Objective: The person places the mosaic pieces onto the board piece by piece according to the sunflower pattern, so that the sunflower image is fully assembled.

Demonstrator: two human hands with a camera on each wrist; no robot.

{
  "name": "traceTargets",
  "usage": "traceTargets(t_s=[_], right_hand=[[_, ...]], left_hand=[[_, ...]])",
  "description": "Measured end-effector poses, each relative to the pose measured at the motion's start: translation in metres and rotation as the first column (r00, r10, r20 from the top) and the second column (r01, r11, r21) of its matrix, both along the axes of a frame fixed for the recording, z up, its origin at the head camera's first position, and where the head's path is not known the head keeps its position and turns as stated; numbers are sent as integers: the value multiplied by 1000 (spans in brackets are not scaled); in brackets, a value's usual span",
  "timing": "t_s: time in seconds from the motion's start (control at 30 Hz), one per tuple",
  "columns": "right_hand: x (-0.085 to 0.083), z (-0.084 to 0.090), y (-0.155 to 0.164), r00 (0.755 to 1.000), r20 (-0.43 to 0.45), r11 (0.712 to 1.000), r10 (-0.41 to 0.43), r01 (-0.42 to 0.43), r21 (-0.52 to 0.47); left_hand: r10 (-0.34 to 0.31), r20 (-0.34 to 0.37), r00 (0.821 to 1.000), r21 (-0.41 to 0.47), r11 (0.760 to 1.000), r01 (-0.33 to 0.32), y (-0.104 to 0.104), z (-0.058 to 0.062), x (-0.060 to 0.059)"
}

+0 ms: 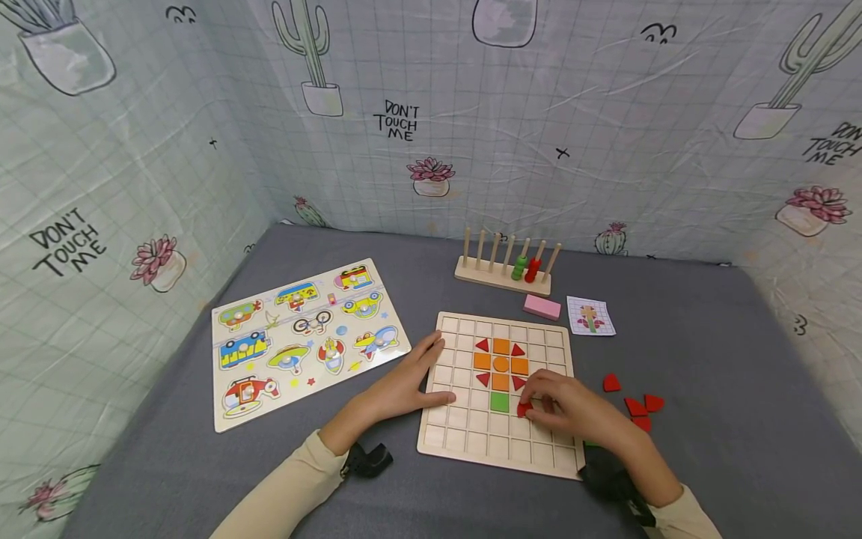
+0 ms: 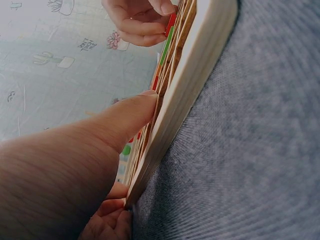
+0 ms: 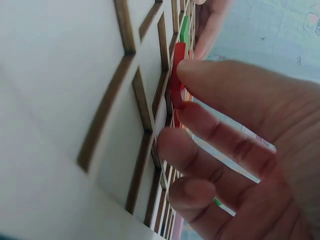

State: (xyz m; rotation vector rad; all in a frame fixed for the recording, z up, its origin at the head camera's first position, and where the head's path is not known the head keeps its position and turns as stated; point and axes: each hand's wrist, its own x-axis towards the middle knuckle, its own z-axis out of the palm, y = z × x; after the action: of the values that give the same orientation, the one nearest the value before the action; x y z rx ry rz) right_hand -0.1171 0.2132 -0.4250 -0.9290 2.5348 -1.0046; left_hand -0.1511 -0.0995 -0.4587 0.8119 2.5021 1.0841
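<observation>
A wooden grid board point(image 1: 465, 436) lies on the grey cloth. On it, orange squares point(image 1: 482, 361) surround an orange round piece point(image 1: 501, 364), with red corner pieces point(image 1: 483, 345) between them. One green square point(image 1: 500, 402) sits just below. My right hand point(image 1: 571, 404) pinches a red tile point(image 3: 177, 75) between thumb and index finger, over the cell right of the green square. The cell's edge is partly hidden by the fingers. My left hand point(image 1: 402, 385) rests on the board's left edge, its thumb point(image 2: 135, 112) lying on top and its fingers stretched along the side.
Several loose red pieces point(image 1: 635, 407) lie right of the board. Behind it are a picture card point(image 1: 590, 317), a pink block point(image 1: 542, 307) and a peg stand point(image 1: 501, 278) with green and red beads. A vehicle puzzle point(image 1: 306, 333) lies at the left.
</observation>
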Motion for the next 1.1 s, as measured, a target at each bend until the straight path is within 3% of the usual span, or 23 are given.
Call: traceTargets(t_s=[0.3, 0.87, 1.1], right_hand=[[-1, -6, -4, 996, -90, 1000, -31, 30, -8], [0, 3, 4, 999, -10, 999, -32, 32, 15], [-4, 8, 22, 995, -81, 998, -59, 60, 7]], left_hand=[[-1, 7, 1000, 15, 1000, 1, 0, 1, -1], [-4, 23, 1000, 2, 1000, 4, 0, -1, -1], [-7, 21, 1000, 4, 1000, 7, 0, -1, -1]])
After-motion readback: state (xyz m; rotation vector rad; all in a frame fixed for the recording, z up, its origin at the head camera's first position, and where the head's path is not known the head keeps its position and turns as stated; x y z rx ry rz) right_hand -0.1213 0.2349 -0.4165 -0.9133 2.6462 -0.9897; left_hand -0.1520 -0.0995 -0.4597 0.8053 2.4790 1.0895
